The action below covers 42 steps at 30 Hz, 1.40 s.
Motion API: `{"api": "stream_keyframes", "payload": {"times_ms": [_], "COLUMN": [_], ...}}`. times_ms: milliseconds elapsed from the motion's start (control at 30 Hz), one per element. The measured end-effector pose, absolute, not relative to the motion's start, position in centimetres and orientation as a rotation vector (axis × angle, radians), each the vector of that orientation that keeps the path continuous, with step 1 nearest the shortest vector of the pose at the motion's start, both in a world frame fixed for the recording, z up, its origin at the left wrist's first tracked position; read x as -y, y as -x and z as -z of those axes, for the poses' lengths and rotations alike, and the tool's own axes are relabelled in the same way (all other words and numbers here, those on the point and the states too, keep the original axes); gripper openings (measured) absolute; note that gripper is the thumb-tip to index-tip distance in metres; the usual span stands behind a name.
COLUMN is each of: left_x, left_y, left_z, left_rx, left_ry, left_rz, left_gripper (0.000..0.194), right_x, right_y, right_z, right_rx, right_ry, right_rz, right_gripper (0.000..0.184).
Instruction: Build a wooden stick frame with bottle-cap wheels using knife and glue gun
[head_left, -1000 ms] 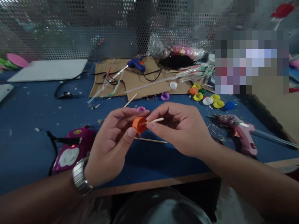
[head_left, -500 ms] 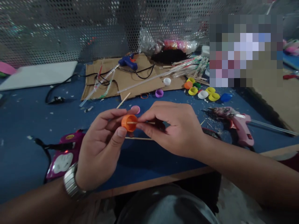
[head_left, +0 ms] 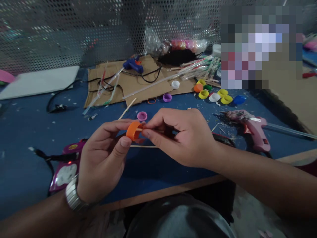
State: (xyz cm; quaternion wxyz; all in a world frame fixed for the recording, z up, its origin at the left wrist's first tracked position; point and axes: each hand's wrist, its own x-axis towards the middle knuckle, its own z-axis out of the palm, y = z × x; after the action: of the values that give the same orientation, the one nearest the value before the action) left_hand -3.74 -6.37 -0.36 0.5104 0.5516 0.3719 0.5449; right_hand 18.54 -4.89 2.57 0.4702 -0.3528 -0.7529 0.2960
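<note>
On the blue surface (head_left: 153, 172), a purple device (head_left: 64, 173) lies left of the left hand (head_left: 105, 155), and a pink glue gun (head_left: 257, 132) right of the right hand (head_left: 184, 140). A pink cap (head_left: 142, 116) lies just beyond, between the two. Farther off lie a white board (head_left: 41, 81) beyond the left hand, flattened cardboard (head_left: 146, 81) ahead of both, and a cap cluster (head_left: 215, 97) beyond the right.

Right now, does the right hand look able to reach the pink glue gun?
Probably yes, but the right hand is pinching a stick. The pink glue gun lies on that side, its handle uncovered.
</note>
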Motion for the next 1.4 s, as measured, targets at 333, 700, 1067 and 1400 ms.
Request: {"api": "stream_keyframes", "payload": {"times_ms": [333, 700, 1067, 1400], "left_x": [6.1, 6.4, 6.5, 6.0], "left_y": [3.5, 3.0, 2.6, 3.0], "left_z": [0.3, -0.5, -0.9, -0.9], "left_rx": [-0.865, -0.858, -0.831, -0.873], "left_ry": [-1.301, -1.293, -1.127, -1.176], "left_rz": [-1.354, -1.388, -1.345, -1.341], "left_gripper": [0.012, 0.009, 0.008, 0.005], "right_x": [5.1, 5.3, 5.3, 5.4], "right_y": [-18.4, -18.2, -18.2, -18.5], "right_z": [-2.4, -2.8, -2.8, -3.0], "right_rx": [1.833, 1.730, 1.787, 1.825], "right_ry": [0.866, 0.956, 0.976, 0.941], "right_rz": [-0.830, -1.124, -1.063, -0.955], "right_gripper": [0.015, 0.021, 0.017, 0.021]}}
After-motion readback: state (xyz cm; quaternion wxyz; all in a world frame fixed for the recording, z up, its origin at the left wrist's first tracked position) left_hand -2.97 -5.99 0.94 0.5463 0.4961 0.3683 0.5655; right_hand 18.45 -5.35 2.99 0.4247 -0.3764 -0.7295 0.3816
